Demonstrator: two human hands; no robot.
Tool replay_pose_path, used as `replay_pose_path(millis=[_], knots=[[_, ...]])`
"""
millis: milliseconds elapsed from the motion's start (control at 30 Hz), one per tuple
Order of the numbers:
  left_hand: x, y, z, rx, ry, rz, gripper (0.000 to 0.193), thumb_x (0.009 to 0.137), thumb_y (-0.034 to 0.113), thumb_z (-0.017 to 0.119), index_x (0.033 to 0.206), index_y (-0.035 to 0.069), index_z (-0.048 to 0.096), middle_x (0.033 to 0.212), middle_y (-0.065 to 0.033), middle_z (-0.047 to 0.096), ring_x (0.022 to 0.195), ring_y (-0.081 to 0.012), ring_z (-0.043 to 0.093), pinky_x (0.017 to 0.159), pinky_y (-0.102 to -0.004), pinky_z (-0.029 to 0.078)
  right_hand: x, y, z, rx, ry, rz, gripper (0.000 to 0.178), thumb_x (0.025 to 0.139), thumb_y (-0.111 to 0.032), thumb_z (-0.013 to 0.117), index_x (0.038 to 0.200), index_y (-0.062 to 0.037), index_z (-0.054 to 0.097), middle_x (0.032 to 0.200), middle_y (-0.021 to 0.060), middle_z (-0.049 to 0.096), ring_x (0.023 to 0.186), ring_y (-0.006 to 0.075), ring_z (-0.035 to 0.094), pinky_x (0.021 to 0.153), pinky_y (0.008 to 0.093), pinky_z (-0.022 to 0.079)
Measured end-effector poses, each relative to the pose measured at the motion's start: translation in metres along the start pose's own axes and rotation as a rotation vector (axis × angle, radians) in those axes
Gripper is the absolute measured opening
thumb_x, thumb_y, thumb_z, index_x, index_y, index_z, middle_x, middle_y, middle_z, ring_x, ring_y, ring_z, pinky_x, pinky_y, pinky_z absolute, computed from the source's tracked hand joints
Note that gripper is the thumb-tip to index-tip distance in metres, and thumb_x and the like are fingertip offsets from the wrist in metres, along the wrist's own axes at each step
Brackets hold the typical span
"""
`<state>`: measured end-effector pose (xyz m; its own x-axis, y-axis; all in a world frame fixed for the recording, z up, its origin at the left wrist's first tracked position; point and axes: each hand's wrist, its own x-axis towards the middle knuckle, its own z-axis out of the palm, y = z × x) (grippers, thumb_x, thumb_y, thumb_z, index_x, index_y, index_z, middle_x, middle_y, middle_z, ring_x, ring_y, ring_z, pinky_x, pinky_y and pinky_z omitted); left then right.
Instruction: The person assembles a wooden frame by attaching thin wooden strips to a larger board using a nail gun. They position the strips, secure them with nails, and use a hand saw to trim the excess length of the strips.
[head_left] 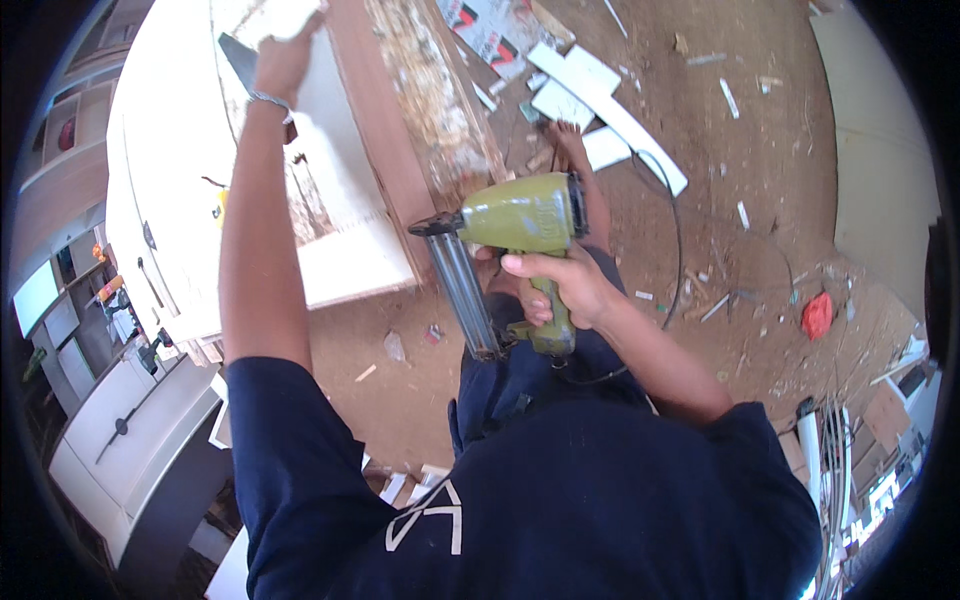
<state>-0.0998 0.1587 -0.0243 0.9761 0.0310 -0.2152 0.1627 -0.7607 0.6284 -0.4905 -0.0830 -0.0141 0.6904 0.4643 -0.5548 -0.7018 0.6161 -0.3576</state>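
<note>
Right hand (570,285): grip wrapped around the handle of a green nail gun (520,215), thumb across its upper part; the gun is held in front of the body with its nose pointing left. The nose lies over or just beside the near end of a brown wooden strip (375,120); contact cannot be told. Left hand (285,65): at the far part of the strip, beside a dark grey flat piece (240,62); finger spread and any hold cannot be told. Strip runs along the right side of a white panel (350,262), whose near edge stands apart from the legs, with brown floor (345,410) between. Black hose (676,240) loops right over scrap-strewn floor. Far end of panel washed out by glare; gun's underside partly covered by fingers.
</note>
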Motion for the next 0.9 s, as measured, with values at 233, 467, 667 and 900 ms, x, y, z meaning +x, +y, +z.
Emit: replay_pose_path(millis=[233,467,667,900], knots=[[-0.023,0.047,-0.007,-0.075,-0.022,-0.104,0.116,0.072,0.065,0.085,0.138,-0.022,0.045,0.135,-0.0322,0.060,0.126,-0.0364,0.060,0.108,-0.0398,0.046,0.026,-0.138,-0.004,-0.103,0.042,-0.206,0.036,0.096,-0.022,0.065,0.121,0.0045,0.064,0.052,0.0021,0.048,0.042,0.0118,0.046,0.045,0.0296,0.039],[0.074,0.056,-0.011,-0.043,0.140,-0.201,0.130,0.073,0.077,0.076,0.148,-0.021,0.035,0.145,-0.0381,0.050,0.140,-0.0417,0.049,0.114,-0.0418,0.041,0.123,-0.270,-0.003,-0.048,-0.026,-0.238,0.037,0.100,-0.027,0.060,0.120,0.0041,0.062,0.052,0.0007,0.045,0.042,0.0125,0.044,0.047,0.0303,0.040],[0.102,0.069,-0.006,0.052,0.206,-0.174,0.106,0.083,0.073,0.070,0.146,-0.009,0.047,0.140,-0.0306,0.058,0.133,-0.0406,0.057,0.111,-0.0428,0.045,0.245,-0.355,0.006,-0.059,-0.150,-0.110,0.040,0.103,-0.035,0.056,0.119,0.0011,0.064,0.051,-0.0028,0.040,0.043,0.0106,0.042,0.048,0.0309,0.040],[0.100,0.086,-0.008,0.060,0.159,-0.218,0.107,0.080,0.075,0.073,0.138,-0.012,0.050,0.132,-0.0315,0.063,0.127,-0.0403,0.061,0.108,-0.0429,0.046,0.330,-0.372,0.015,0.080,-0.220,-0.005,0.039,0.101,-0.037,0.057,0.113,-0.0012,0.064,0.050,-0.0046,0.038,0.043,0.0093,0.039,0.048,0.0285,0.038]])
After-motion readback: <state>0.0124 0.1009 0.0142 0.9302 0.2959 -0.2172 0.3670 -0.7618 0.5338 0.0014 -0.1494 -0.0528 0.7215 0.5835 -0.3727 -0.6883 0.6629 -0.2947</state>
